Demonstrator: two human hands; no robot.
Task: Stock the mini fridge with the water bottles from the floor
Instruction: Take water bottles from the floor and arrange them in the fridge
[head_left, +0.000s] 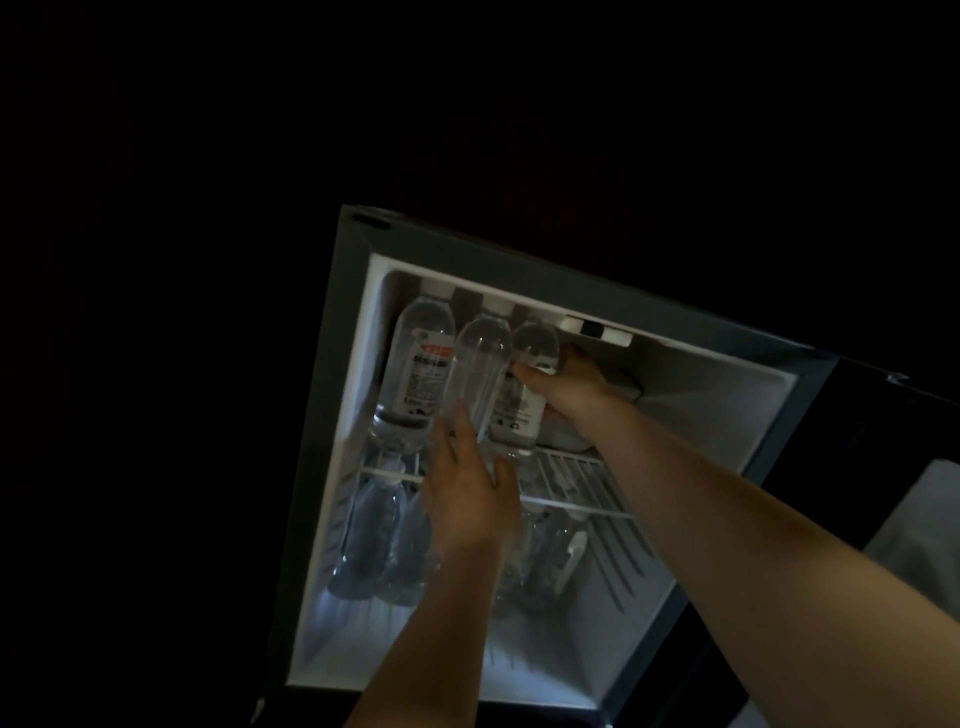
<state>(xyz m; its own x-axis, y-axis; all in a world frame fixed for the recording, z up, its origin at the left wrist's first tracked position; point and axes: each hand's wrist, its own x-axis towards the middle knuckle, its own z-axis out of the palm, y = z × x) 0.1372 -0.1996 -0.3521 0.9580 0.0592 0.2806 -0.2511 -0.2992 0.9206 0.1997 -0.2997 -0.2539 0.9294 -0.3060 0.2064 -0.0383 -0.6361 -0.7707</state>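
The mini fridge (358, 332) stands open and lit in a dark room. Three clear water bottles stand on its upper wire shelf (576, 493): a labelled left bottle (421, 364), a middle bottle (480, 358) and a right bottle (535, 343). My left hand (467, 499) grips the lower part of the middle bottle. My right hand (563, 382) reaches deep inside, fingers curled round the right bottle. Several more bottles (369, 540) lie or stand below the shelf, partly hidden by my left arm.
The right half of the upper shelf holds no bottles. The fridge door (904, 415) hangs open at the right, with a pale surface (924, 525) beyond it. Everything outside the fridge is too dark to make out.
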